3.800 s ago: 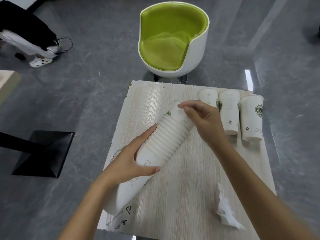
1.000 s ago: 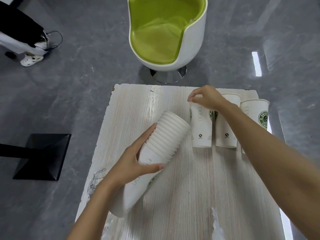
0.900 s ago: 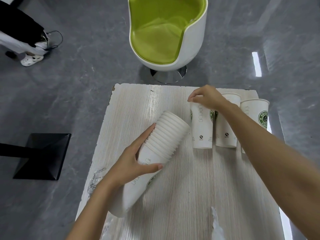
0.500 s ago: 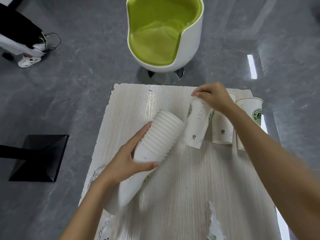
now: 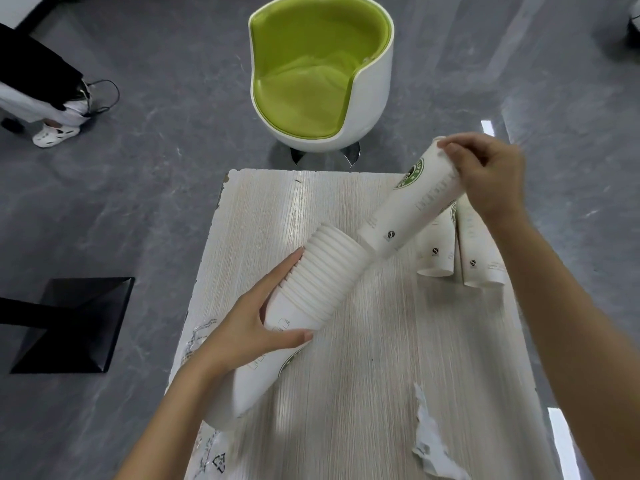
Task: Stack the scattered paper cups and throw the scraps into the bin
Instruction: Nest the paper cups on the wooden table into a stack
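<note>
Left hand [image 5: 249,327]: grasping the stack [image 5: 322,271], fingers and thumb wrapping round it just below the ridged rims.
Stack: lying slanted over the surface [image 5: 381,358], wide end hanging past the near-left edge, narrow end pointing to the far right.
Right hand [image 5: 485,174]: gripping a single cup [image 5: 415,209] by its base, beyond the stack's far end.
Single cup: hanging in line with the stack, its open mouth meeting the stack's tip; whether they are touching, I cannot tell.
Two more cups [image 5: 437,252]: standing upside down, side by side, right of the stack's far end.
Scrap [image 5: 429,441]: lying crumpled, well right of the stack's near end.
Green chair [image 5: 311,74]: sitting on the floor beyond the stack's far end.
</note>
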Demonstrator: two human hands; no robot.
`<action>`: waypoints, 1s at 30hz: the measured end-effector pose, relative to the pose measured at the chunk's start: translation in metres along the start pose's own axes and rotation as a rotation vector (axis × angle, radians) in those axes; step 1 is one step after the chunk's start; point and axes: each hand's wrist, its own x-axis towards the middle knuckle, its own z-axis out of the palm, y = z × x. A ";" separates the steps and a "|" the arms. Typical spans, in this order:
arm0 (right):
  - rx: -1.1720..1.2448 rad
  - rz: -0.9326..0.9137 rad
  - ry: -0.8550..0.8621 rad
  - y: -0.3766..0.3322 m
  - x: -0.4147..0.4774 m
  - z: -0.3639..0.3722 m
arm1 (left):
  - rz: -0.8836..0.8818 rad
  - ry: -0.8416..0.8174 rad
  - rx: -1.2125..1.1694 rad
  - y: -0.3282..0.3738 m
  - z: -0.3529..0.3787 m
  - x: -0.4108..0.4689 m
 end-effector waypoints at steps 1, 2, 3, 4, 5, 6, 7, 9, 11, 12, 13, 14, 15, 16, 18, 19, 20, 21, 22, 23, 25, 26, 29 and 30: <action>0.023 -0.015 0.018 -0.005 -0.002 -0.001 | 0.002 -0.006 0.003 0.000 0.001 -0.002; 0.046 -0.030 0.031 -0.009 -0.005 -0.001 | 0.006 -0.011 0.006 0.001 0.001 -0.004; 0.068 -0.043 0.037 -0.013 -0.008 0.000 | 0.010 -0.015 0.008 0.001 0.002 -0.006; 0.089 -0.051 0.037 -0.017 -0.013 0.001 | 0.011 -0.018 0.010 0.001 0.002 -0.007; 0.110 -0.050 0.031 -0.021 -0.017 0.003 | 0.012 -0.021 0.009 0.001 0.002 -0.009; 0.130 -0.044 0.022 -0.025 -0.023 0.005 | 0.011 -0.024 0.011 0.002 0.002 -0.011; 0.144 -0.037 0.012 -0.028 -0.029 0.008 | 0.009 -0.028 0.015 0.003 0.003 -0.013; 0.160 -0.032 -0.011 -0.033 -0.041 0.013 | 0.006 -0.036 0.025 0.004 0.004 -0.017; 0.193 -0.014 -0.044 -0.036 -0.055 0.019 | 0.009 -0.040 0.033 0.005 0.005 -0.020; 0.212 -0.004 -0.062 -0.037 -0.062 0.022 | 0.011 -0.040 0.037 0.006 0.005 -0.021; 0.225 0.004 -0.079 -0.038 -0.069 0.026 | 0.014 -0.040 0.039 0.006 0.006 -0.022; 0.233 0.009 -0.097 -0.039 -0.076 0.029 | 0.016 -0.041 0.039 0.007 0.006 -0.024; 0.241 0.013 -0.117 -0.041 -0.083 0.032 | 0.018 -0.043 0.037 0.007 0.007 -0.025; 0.253 0.018 -0.143 -0.042 -0.089 0.034 | 0.019 -0.045 0.034 0.008 0.007 -0.026; 0.286 0.034 -0.193 -0.045 -0.101 0.039 | 0.023 -0.048 0.029 0.008 0.007 -0.028; 0.297 0.040 -0.212 -0.047 -0.106 0.040 | 0.026 -0.047 0.025 0.008 0.007 -0.029; 0.299 0.041 -0.227 -0.049 -0.110 0.041 | 0.029 -0.046 0.022 0.008 0.007 -0.030; 0.299 0.041 -0.241 -0.051 -0.115 0.043 | 0.031 -0.046 0.021 0.008 0.007 -0.031; 0.300 0.039 -0.258 -0.053 -0.119 0.044 | 0.033 -0.046 0.022 0.008 0.007 -0.031; 0.299 0.037 -0.276 -0.055 -0.122 0.045 | 0.036 -0.047 0.024 0.008 0.007 -0.032; 0.293 0.032 -0.306 -0.059 -0.129 0.046 | 0.039 -0.044 0.023 0.007 0.007 -0.033; 0.293 0.033 -0.319 -0.060 -0.132 0.046 | 0.040 -0.042 0.022 0.007 0.008 -0.033; 0.294 0.041 -0.347 -0.062 -0.139 0.047 | 0.050 -0.040 0.023 0.006 0.008 -0.034; 0.290 0.042 -0.353 -0.062 -0.142 0.048 | 0.053 -0.041 0.023 0.006 0.008 -0.034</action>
